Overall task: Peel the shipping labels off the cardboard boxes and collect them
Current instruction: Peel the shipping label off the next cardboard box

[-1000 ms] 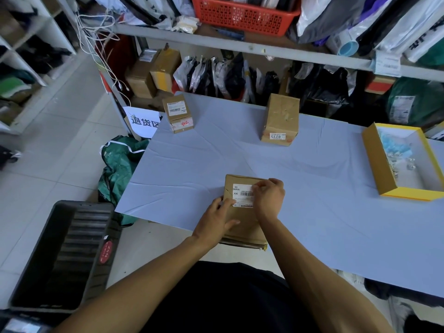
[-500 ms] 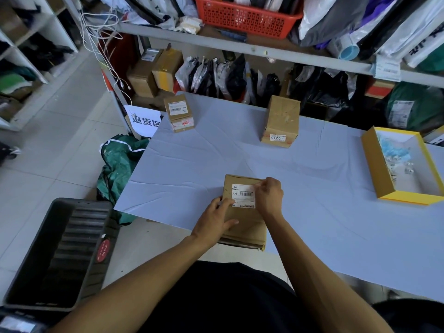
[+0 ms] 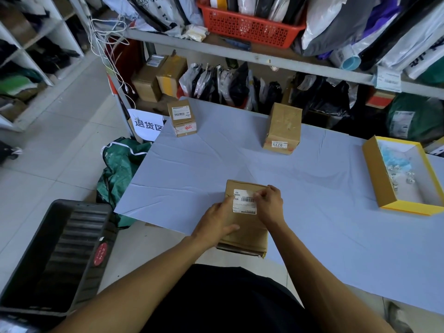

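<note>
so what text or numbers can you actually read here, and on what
"0275": small sticker on the far middle box
"退货区": white sign past the table's left corner
"03", "MX": label on the near box, partly covered
Label on far left box: too small to read

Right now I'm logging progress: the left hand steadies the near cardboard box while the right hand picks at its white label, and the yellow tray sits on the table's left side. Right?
One slip: the head view shows the yellow open tray on the table's right side. Left hand, right hand, near cardboard box and white label are as stated.
</note>
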{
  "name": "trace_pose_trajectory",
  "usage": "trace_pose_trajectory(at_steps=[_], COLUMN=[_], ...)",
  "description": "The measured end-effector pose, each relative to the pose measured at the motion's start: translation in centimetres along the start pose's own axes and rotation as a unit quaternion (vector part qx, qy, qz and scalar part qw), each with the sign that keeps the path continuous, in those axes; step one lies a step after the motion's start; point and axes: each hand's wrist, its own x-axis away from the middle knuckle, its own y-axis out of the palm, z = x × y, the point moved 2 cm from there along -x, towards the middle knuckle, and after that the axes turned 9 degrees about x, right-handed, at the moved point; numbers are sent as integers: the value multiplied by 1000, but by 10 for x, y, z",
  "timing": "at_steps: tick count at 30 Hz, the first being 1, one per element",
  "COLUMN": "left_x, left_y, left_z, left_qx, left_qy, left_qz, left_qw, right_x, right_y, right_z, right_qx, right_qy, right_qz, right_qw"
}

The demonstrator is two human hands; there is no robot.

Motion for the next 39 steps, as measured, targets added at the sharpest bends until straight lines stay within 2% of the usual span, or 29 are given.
trace_pose_trajectory(at_steps=[4, 6, 13, 17, 24, 29, 34, 36, 39], left_x=[-15, -17, -22, -22, -23, -24, -23, -23, -22], left_y=[-14, -15, -15, -15, -17, -17, -21, -25, -31], left_z=[2, 0, -10, -9, -10, -9, -6, -8, -12], left_qx=[18, 27, 45, 61, 72, 73, 66, 80, 85], left_qy=[-32, -43, -49, -54, -46, -46, -52, -62, -69], left_qz=[-78, -91, -93, -86, -82, -81, -93, -102, -129], left_qw=[996, 995, 993, 993, 993, 993, 992, 990, 986], right_x=[6, 4, -3, 1, -2, 12, 9, 5, 5], right_y=[-2, 0, 4, 0, -7, -3, -9, -9, -6], right_z=[5, 6, -4, 3, -5, -3, -11, -15, -16], right_qx=[-58, -36, -17, -44, 4, 30, 26, 60, 176], right_qy=[-8, -38, 16, 0, -13, -56, -22, -28, -71], right_qz=[20, 19, 11, 33, 12, 42, 32, 48, 64], right_qw=[998, 998, 1000, 998, 1000, 997, 999, 997, 980])
